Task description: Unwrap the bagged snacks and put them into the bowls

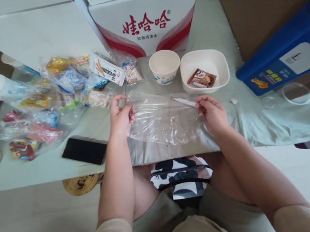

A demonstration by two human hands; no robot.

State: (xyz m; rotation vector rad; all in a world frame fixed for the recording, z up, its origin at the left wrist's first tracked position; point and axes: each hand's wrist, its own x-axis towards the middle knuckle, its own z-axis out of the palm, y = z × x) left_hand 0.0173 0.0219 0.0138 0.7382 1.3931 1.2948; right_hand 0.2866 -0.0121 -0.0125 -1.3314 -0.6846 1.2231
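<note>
The view is worn on the person's head — it faces forward and steeply down across the table (43, 171). It sits close: the left hand (120, 116) and right hand (212, 114), with the clear bag (164, 122) between them, land mid-frame, the lap (190, 228) fills the bottom, and cartons (145, 19) at the far side close the top.

Pale green cloth-covered table (43, 171), white cartons (41, 32) stacked behind, brown cardboard box (257, 1), pale floor (28, 230)
</note>
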